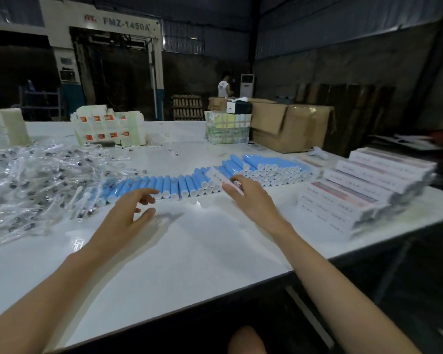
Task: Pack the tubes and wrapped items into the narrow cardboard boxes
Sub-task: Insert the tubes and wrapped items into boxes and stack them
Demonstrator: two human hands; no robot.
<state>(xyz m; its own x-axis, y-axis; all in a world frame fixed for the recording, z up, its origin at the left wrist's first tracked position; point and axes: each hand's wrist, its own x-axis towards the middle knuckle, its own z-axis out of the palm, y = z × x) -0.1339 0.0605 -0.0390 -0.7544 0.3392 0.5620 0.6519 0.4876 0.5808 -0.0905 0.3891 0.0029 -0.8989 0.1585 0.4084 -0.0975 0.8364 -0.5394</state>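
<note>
A long row of blue tubes (164, 186) with white caps lies across the middle of the white table (189, 251). A pile of clear-wrapped items (33, 185) lies to the left. My right hand (251, 198) holds the near end of a narrow white cardboard box (216, 176) between thumb and fingers; the box lies slanted on top of the tubes. My left hand (128, 213) hovers with spread, relaxed fingers just in front of the tubes' capped ends and holds nothing. Stacks of narrow boxes (363, 190) stand at the right.
Bundles of flat packaging (108, 129) and a taped bundle (226, 130) stand at the back of the table beside a brown carton (292, 129). The table's edge runs diagonally at the lower right. A person stands far behind.
</note>
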